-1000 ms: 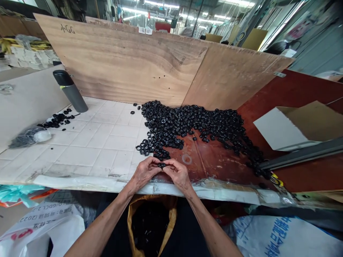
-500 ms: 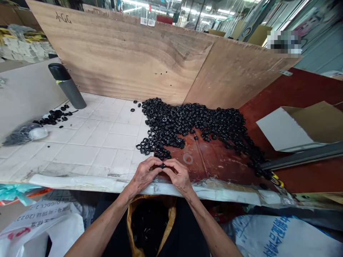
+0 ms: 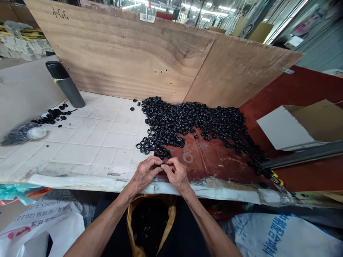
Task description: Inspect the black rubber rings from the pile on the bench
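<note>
Your right forefinger had drawn back slightly from your left hand [image 3: 144, 173], your right hand [image 3: 176, 175] remaining close beside it. Between them showed a dark sliver of a small black piece [image 3: 163, 164]; whether either hand's fingers gripped it could not be told. Black rings [image 3: 193, 116] lay heaped beyond, on the desk [image 3: 98, 134].

Left hand [image 3: 144, 172] and right hand [image 3: 178, 175], seen from above, with fingertips nearly meeting in front of the body. Bare left forearm [image 3: 108, 223] and right forearm [image 3: 207, 223] rise from below and converge; the wrists are close to straight. In each hand, thumb and bent index finger point inward, index above thumb. Left: the two tips form a pinch. Right: closure is unclear. The remaining fingers are largely hidden.
</note>
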`<act>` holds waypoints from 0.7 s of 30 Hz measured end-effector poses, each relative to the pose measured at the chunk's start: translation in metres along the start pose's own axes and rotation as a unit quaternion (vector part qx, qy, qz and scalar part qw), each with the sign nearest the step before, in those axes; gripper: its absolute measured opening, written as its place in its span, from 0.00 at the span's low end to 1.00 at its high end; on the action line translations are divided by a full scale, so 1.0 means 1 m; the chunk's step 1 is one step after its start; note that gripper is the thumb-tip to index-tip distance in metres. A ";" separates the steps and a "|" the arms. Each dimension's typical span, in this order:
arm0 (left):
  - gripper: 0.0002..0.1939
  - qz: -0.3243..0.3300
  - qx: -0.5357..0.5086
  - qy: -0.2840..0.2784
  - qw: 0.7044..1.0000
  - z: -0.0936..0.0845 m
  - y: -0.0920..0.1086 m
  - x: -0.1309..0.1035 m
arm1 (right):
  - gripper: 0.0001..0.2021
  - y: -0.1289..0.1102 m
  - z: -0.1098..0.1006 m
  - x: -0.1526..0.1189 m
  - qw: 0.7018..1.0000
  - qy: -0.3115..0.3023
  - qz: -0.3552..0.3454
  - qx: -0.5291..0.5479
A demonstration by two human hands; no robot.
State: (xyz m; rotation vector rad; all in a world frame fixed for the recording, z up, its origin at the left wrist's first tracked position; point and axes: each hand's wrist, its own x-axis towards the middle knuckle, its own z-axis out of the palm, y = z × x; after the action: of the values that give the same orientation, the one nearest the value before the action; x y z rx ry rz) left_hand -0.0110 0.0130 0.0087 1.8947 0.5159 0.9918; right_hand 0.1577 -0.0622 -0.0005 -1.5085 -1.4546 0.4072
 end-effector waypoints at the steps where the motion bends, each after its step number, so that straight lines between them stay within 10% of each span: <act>1: 0.06 -0.007 -0.006 0.000 1.000 0.000 0.000 0.000 | 0.08 0.000 -0.001 -0.001 1.000 -0.003 0.010 0.025; 13: 0.05 0.031 0.017 -0.020 0.999 0.001 0.004 0.000 | 0.22 -0.002 0.000 0.004 0.995 -0.031 -0.055 -0.082; 21: 0.06 -0.014 0.015 0.015 1.000 0.001 -0.005 -0.002 | 0.12 -0.008 -0.007 -0.002 0.999 -0.031 -0.023 0.009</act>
State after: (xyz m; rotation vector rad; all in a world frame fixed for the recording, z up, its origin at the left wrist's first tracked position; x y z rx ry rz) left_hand -0.0117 0.0138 0.0029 1.8970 0.5764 0.9993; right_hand 0.1579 -0.0682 0.0082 -1.4580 -1.5273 0.4412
